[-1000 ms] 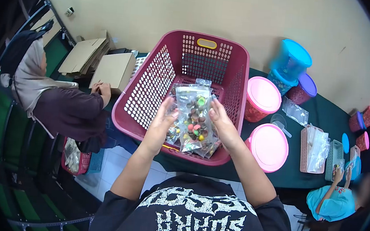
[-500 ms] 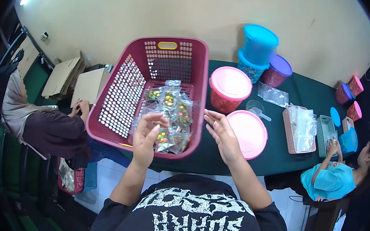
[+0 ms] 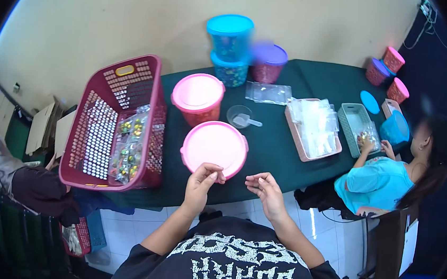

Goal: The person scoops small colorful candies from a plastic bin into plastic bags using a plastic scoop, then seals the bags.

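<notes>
My left hand point(image 3: 202, 187) is over the front rim of a pink lid point(image 3: 214, 148), fingers curled and thumb near the index finger; what it holds, if anything, cannot be made out. To its right, my right hand point(image 3: 266, 192) is raised at the table's front edge with fingers bent, and nothing shows clearly between them. Behind the lid stands a tub of red contents under a pink lid point(image 3: 198, 93). A clear scoop point(image 3: 240, 118) lies beside it. On the left, a maroon basket point(image 3: 94, 133) holds clear packets of colourful pieces point(image 3: 128, 147).
Blue tubs point(image 3: 230, 47) and a purple-lidded tub point(image 3: 268, 63) stand by the wall. Plastic bags lie in a pink tray point(image 3: 315, 129). At the right, a person in turquoise point(image 3: 374, 182) handles a packet over a grey-green tray point(image 3: 354, 119). Another person sits at the left.
The view has turned right, so the basket appears farther left. My hands have left the basket's area and are now near the loose pink lid, closer together.
</notes>
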